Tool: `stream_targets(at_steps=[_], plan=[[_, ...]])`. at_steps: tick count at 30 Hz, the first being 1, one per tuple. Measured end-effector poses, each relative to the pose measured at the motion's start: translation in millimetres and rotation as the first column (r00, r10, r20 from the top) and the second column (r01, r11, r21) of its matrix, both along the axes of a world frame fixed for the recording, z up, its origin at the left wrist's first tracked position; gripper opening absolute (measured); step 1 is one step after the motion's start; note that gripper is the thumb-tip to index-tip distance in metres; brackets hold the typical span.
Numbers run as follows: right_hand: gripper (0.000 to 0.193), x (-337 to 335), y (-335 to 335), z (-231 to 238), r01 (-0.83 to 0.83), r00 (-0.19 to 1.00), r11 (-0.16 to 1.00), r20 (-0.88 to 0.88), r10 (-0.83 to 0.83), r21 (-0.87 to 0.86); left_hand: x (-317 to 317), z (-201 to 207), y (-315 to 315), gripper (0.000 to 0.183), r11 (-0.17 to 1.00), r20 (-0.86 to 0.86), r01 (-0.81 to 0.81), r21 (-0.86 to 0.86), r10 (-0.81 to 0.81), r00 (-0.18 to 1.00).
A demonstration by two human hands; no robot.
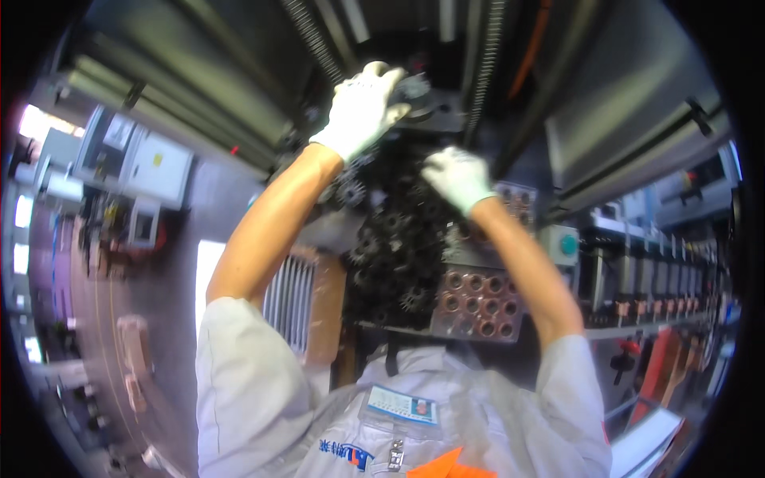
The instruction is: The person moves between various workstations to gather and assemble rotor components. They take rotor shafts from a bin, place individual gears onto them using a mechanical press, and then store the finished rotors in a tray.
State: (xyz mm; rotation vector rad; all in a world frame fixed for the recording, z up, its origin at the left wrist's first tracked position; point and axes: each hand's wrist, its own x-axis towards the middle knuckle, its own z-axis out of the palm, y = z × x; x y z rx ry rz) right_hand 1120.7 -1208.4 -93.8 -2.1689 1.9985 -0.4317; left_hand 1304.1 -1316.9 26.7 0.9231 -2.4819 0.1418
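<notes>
My left hand point(362, 110), in a white glove, reaches into the machine at the top middle. Its thumb and fingers are apart, beside a toothed metal gear point(415, 84) at a dark round fixture; whether they touch it is unclear. Lower and to the right, my right hand point(460, 177), also gloved, is over the far edge of a heap of dark gears point(396, 259). Its fingers curl inward, and whatever they grip is hidden against the dark parts. A few lighter gears point(349, 191) lie near my left wrist.
Trays of copper-coloured rings point(478, 304) sit right of the heap. A cardboard box with silvery rods point(291, 303) stands to its left. A green button box point(567, 244) is beyond my right forearm. Metal machine panels point(179, 95) flank the opening, with coiled hoses point(484, 64) above.
</notes>
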Motion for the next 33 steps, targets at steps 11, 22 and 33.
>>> stream_targets(at_steps=[11, 22, 33], plan=[[0.021, 3, 17, 24, 0.005, 0.927, 0.981, 0.369, 0.067, -0.192, 276, -123, 192, 0.041, 0.332, 0.384, -0.571, 0.751, 0.484, 0.786], [0.033, 25, 23, 66, 0.043, 0.727, 0.988, 0.682, 0.072, -0.150, 301, -211, 189, 0.035, 0.582, 0.395, -0.727, 0.365, 0.610, 0.687], [0.035, -5, -98, 100, 0.243, 0.781, 0.960, 0.615, -0.111, -0.136, 366, -190, 267, 0.040, 0.118, 0.088, -0.234, 0.965, 0.695, 0.714]])
